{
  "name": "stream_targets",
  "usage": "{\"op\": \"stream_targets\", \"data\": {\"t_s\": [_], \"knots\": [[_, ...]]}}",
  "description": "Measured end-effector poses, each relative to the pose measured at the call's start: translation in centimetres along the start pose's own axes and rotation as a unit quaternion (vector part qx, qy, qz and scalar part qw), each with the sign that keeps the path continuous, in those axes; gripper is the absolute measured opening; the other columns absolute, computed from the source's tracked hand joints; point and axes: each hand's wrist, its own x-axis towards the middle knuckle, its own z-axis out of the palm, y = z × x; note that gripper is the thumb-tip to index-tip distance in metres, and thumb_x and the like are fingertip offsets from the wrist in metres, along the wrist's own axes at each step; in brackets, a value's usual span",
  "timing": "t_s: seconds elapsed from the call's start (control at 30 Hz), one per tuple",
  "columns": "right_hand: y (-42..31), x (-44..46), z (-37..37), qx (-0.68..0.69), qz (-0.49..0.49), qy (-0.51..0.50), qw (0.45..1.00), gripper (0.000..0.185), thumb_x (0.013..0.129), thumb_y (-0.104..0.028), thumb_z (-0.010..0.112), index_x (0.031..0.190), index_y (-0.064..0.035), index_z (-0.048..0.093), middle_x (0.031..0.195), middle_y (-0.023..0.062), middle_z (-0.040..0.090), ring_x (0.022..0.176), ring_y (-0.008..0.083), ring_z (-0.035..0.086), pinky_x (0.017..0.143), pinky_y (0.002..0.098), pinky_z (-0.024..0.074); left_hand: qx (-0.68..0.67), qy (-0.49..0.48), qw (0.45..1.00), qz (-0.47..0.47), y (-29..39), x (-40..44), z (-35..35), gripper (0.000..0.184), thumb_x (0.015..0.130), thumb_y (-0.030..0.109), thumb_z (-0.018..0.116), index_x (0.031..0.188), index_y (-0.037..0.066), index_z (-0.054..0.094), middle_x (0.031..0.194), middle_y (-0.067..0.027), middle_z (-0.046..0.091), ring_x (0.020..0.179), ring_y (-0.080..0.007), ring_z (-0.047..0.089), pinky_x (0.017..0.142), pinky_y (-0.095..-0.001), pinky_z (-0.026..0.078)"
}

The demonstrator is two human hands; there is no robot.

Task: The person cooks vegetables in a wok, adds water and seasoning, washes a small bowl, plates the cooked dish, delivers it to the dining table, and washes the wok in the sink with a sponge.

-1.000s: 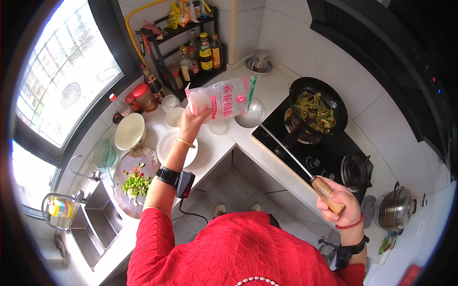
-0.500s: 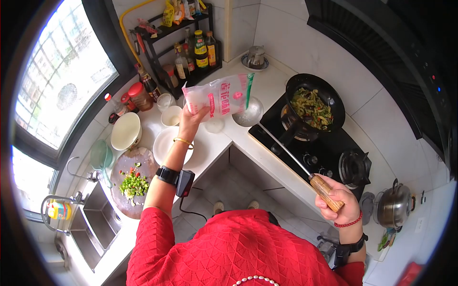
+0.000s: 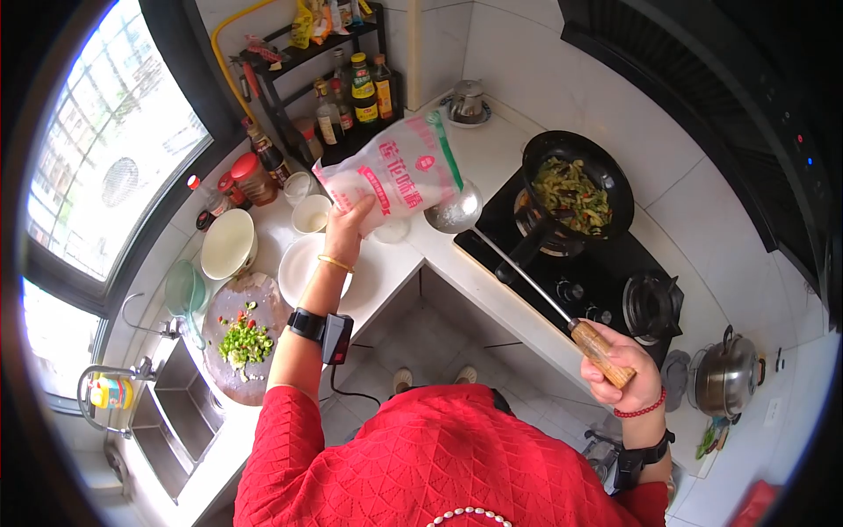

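My left hand [image 3: 349, 220] grips the lower left end of a clear plastic bag of MSG [image 3: 395, 171] with pink lettering. The bag's green-striped end [image 3: 446, 158] points right and hangs over a metal ladle [image 3: 457, 211]. Some white shows in the ladle's bowl, partly covered by the bag. My right hand [image 3: 622, 373] is closed around the ladle's wooden handle [image 3: 600, 353]. Beyond the ladle, a black wok [image 3: 622, 189] on the stove holds cooked green vegetable pieces [image 3: 572, 198] with red bits.
Pale bowls [image 3: 230, 246] and a white plate [image 3: 303, 270] stand on the left counter. Chopped green and red peppers [image 3: 246, 342] lie on a round board [image 3: 230, 307] by the sink [image 3: 186, 413]. Sauce bottles [image 3: 363, 92] fill a black rack. A steel pot [image 3: 727, 378] sits at right.
The bag of MSG has tipped, its green-striped end turning down toward the ladle and its printed front facing me more. My right hand and the ladle stay nearly in place.
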Motion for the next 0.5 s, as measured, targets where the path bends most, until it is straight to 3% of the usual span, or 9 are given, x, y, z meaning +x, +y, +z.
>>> {"op": "stream_targets", "data": {"t_s": [0.2,0.23,0.37,0.47,0.5], "knots": [[-0.7,-1.8,-1.4,0.041,-0.066,-0.001,0.997,0.060,0.075,-0.020,0.050,0.128,-0.0024,0.029,0.074,0.0135,0.048,0.036,0.0108,0.036,0.034,0.0209,0.0279,-0.266,-0.032,0.960,-0.075,-0.7,-0.5,0.5,0.027,0.084,0.022,0.057,0.106,0.009,0.049,0.099,-0.0046,0.056,0.086,-0.0173,0.057,0.068,-0.0306,0.049],[-0.9,-2.2,-1.7,0.039,-0.083,0.008,0.996,0.060,0.074,-0.020,0.050,0.128,-0.0024,0.029,0.074,0.0135,0.048,0.037,0.0111,0.037,0.034,0.0212,0.0284,-0.318,-0.052,0.942,-0.097,-0.8,-0.6,0.4,0.027,0.084,0.026,0.056,0.105,0.010,0.049,0.101,-0.0041,0.056,0.088,-0.0186,0.056,0.071,-0.0351,0.049],[-1.5,-2.9,-3.0,-0.012,-0.188,0.081,0.979,0.062,0.072,-0.016,0.052,0.130,-0.0045,0.030,0.078,0.0131,0.049,0.044,0.0120,0.042,0.036,0.0229,0.0312,-0.470,-0.075,0.873,-0.107,0.0,-1.7,1.8,0.036,0.083,0.032,0.056,0.111,0.009,0.048,0.105,-0.0064,0.055,0.091,-0.0224,0.053,0.074,-0.0340,0.046],[-1.4,-2.1,-3.7,-0.094,-0.254,0.231,0.934,0.062,0.074,-0.008,0.049,0.132,-0.0067,0.027,0.077,0.0114,0.049,0.043,0.0118,0.042,0.037,0.0219,0.0322,-0.458,-0.046,0.881,-0.110,0.1,-2.3,2.9,0.039,0.084,0.033,0.055,0.113,0.009,0.046,0.106,-0.0069,0.054,0.092,-0.0228,0.052,0.074,-0.0341,0.046],[-1.1,-1.4,-4.4,-0.196,-0.256,0.249,0.913,0.064,0.075,-0.005,0.048,0.134,-0.0074,0.024,0.075,0.0082,0.048,0.045,0.0098,0.041,0.038,0.0202,0.0324,-0.447,-0.050,0.886,-0.114,0.0,-2.2,3.0,0.039,0.084,0.033,0.055,0.114,0.010,0.046,0.106,-0.0068,0.054,0.092,-0.0228,0.052,0.074,-0.0342,0.046]]}}
